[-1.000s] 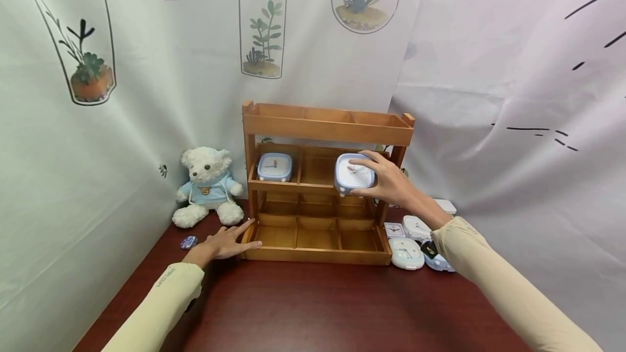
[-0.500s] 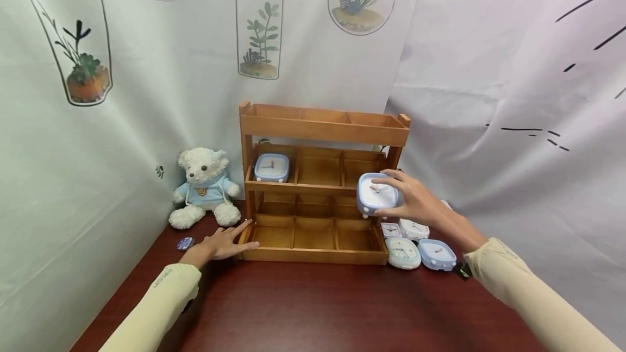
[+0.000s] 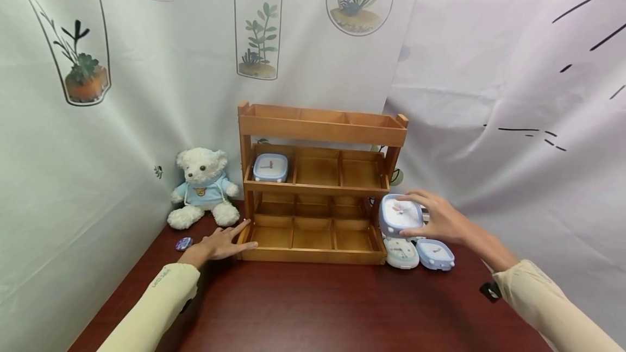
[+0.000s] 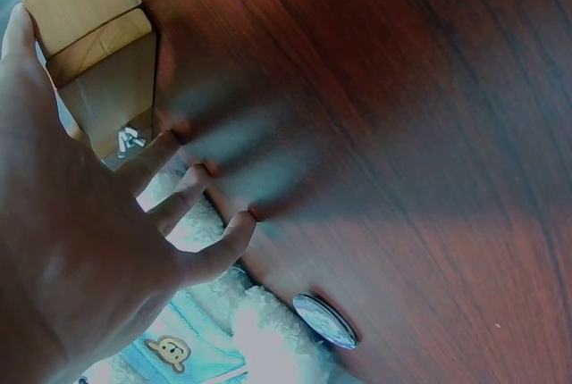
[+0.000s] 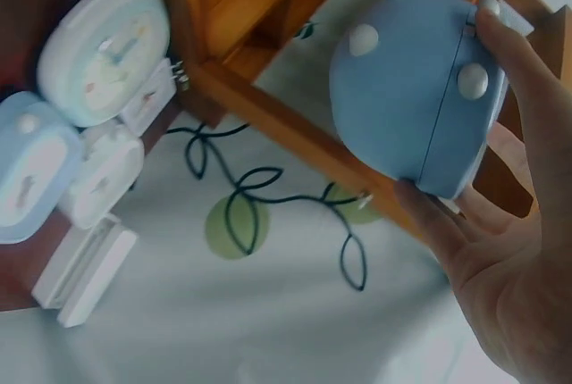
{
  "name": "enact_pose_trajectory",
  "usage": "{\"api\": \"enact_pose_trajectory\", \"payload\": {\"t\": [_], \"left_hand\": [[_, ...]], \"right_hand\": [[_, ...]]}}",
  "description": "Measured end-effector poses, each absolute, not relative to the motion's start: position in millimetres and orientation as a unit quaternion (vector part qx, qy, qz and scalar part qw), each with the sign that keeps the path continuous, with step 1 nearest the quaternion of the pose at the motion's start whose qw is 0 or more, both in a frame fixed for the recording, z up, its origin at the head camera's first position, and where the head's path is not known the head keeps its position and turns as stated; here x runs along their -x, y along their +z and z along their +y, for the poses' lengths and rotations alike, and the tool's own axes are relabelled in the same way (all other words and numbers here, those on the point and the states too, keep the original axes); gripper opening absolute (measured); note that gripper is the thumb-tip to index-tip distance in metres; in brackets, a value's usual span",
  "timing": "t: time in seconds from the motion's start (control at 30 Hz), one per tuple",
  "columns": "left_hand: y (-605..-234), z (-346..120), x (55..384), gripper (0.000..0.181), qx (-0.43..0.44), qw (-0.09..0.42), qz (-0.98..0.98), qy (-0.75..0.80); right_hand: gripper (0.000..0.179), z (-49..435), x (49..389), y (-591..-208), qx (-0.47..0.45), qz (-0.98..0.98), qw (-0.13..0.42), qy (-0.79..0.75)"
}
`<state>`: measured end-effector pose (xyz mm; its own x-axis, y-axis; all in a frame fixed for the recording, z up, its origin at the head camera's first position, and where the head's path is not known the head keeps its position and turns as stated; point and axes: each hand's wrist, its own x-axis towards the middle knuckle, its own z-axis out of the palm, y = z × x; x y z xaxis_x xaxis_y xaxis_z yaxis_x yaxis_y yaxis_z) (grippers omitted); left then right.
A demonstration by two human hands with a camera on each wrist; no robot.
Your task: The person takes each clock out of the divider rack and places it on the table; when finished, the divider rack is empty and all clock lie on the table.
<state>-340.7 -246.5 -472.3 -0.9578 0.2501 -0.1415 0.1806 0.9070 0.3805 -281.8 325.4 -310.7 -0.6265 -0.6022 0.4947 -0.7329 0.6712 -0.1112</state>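
Observation:
My right hand (image 3: pixel 442 220) grips a blue alarm clock (image 3: pixel 402 214) with a white face, thumb below and fingers over the top, in the air by the rack's right side. In the right wrist view the clock's rounded blue back (image 5: pixel 402 89) and small white feet show. My left hand (image 3: pixel 220 244) rests with spread fingers at the lower left corner of the wooden rack (image 3: pixel 313 256); its fingertips touch the tabletop in the left wrist view. Another blue alarm clock (image 3: pixel 270 168) sits in the left compartment of the rack's middle tier.
Right of the rack stand a pale green clock (image 3: pixel 402 254), a blue clock (image 3: pixel 436 255), a white clock (image 5: pixel 105 174) and a small square clock (image 5: pixel 148 98). A white teddy bear (image 3: pixel 201 170) in a blue hoodie sits at left, near a small round patterned object (image 3: pixel 184 244).
My right hand has carried the blue alarm clock right and down, from in front of the middle tier to beside the rack. The left hand keeps its place.

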Motion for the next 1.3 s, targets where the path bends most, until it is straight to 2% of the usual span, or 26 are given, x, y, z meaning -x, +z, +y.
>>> {"api": "enact_pose_trajectory", "payload": {"t": [0.23,0.5,0.93,1.3], "left_hand": [[-464,-247,332,0.101,-0.115,0.092,0.971,0.188],[-462,-248,332,0.102,-0.116,0.096,0.971,0.188],[-463,-243,334,0.1,-0.112,0.096,0.972,0.185],[-460,-241,334,0.099,-0.107,0.097,0.973,0.181]], "right_hand": [[0.082,354,274,-331,-0.338,-0.906,0.215,0.138],[0.072,383,267,-356,-0.328,-0.914,0.21,0.108],[0.066,428,252,-403,-0.303,-0.921,0.214,0.122],[0.066,446,244,-429,-0.286,-0.928,0.209,0.114]]}}
